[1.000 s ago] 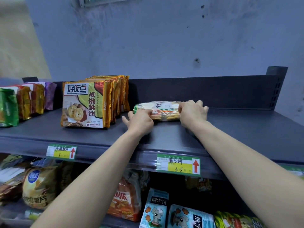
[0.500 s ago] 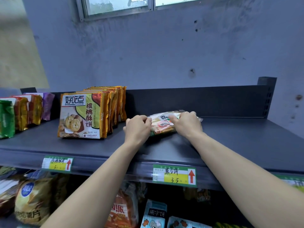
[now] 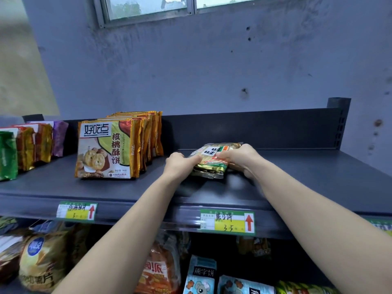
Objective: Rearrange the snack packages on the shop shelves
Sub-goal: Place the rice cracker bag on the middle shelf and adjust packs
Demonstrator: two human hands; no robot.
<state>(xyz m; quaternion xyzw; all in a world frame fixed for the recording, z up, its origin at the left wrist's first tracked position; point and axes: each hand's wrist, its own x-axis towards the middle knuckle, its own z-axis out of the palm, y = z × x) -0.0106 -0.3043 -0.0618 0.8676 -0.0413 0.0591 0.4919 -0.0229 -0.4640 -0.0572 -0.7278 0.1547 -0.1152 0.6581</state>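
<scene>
I count one rice cracker pack [image 3: 212, 161] in my two hands [image 3: 180, 164], one row of walnut cookie packs [image 3: 108, 149] whose exact number I cannot tell, two price tags [image 3: 228, 222] on the shelf [image 3: 297, 177] edge, and two bear biscuit bags [image 3: 200, 276] below.

"好吃点 核桃酥饼" on orange packet [image 3: 107, 150], "3.5" on price tag [image 3: 227, 222]
</scene>
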